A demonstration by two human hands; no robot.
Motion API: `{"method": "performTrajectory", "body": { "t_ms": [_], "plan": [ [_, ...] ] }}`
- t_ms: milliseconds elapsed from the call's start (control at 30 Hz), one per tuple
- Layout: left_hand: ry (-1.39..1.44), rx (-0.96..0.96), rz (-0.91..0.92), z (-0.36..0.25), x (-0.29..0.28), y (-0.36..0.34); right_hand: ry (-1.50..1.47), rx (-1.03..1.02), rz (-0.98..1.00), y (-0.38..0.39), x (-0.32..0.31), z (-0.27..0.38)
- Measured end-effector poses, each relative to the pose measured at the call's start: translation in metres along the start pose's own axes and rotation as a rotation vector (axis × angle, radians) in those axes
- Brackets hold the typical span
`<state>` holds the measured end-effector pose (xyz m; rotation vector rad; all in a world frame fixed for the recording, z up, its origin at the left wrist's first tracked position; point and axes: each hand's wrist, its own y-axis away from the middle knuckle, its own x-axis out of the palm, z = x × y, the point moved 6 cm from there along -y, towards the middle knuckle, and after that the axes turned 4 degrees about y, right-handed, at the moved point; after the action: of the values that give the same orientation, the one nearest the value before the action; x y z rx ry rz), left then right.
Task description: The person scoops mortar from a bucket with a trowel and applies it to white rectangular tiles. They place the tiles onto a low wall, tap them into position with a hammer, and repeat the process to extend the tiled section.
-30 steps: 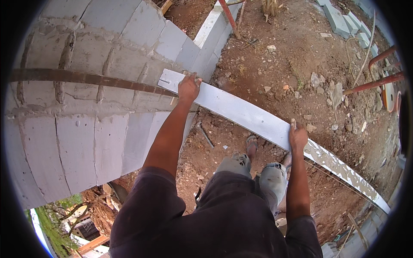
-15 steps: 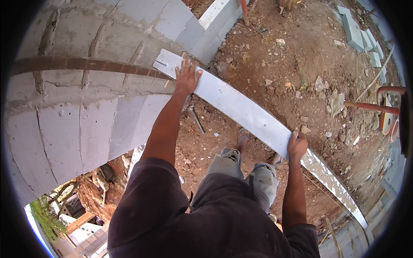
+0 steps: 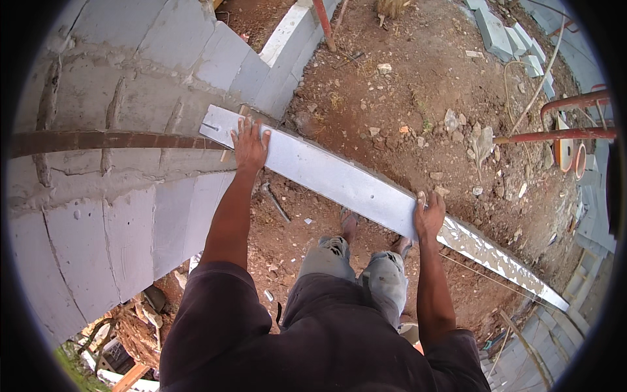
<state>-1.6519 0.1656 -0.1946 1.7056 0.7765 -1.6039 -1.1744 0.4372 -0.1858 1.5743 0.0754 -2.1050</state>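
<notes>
A long, narrow plank (image 3: 333, 173) spans from the block wall on the left toward the lower right. Its left part is smooth and pale grey; the right part has flaking white paint over brown. My left hand (image 3: 249, 145) lies on the plank near its left end, fingers spread. Farther along, just before the flaking stretch, my right hand (image 3: 429, 215) rests across the plank with its fingers stretched toward the far edge and slightly apart. A small wooden piece (image 3: 226, 155) pokes out from beneath the plank's left end.
The block wall (image 3: 130, 228) at left carries a brown strip (image 3: 111, 140) along it. A hammer-like tool (image 3: 275, 202) lies on the dirt ground near my feet. Pale blocks (image 3: 493, 32) lie at the far right, near red metal bars (image 3: 555, 135) and a shovel (image 3: 483, 142).
The view has shifted, so the plank and wall sit farther left and lower. My right hand's fingers have loosened from a curled grip and now stretch out. My left hand stays on the plank.
</notes>
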Motion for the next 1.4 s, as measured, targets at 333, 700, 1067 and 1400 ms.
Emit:
{"method": "performTrajectory", "body": {
  "t_ms": [333, 700, 1067, 1400],
  "plan": [
    [0.01, 0.002, -0.072, -0.005, 0.002, 0.004, 0.356, -0.346, 0.023, 0.004, 0.011, 0.045],
    [0.01, -0.069, -0.014, -0.005, -0.012, 0.009, 0.3, -0.366, 0.04, 0.011, 0.002, 0.067],
    [0.278, -0.185, -0.013, -0.116, -0.009, 0.075, -0.125, -0.37, -0.017, 0.005, -0.007, 0.047],
    [0.313, -0.197, -0.031, -0.114, -0.011, 0.081, -1.54, 0.695, 0.466, -0.007, 0.075, -0.206]
  ]
}}
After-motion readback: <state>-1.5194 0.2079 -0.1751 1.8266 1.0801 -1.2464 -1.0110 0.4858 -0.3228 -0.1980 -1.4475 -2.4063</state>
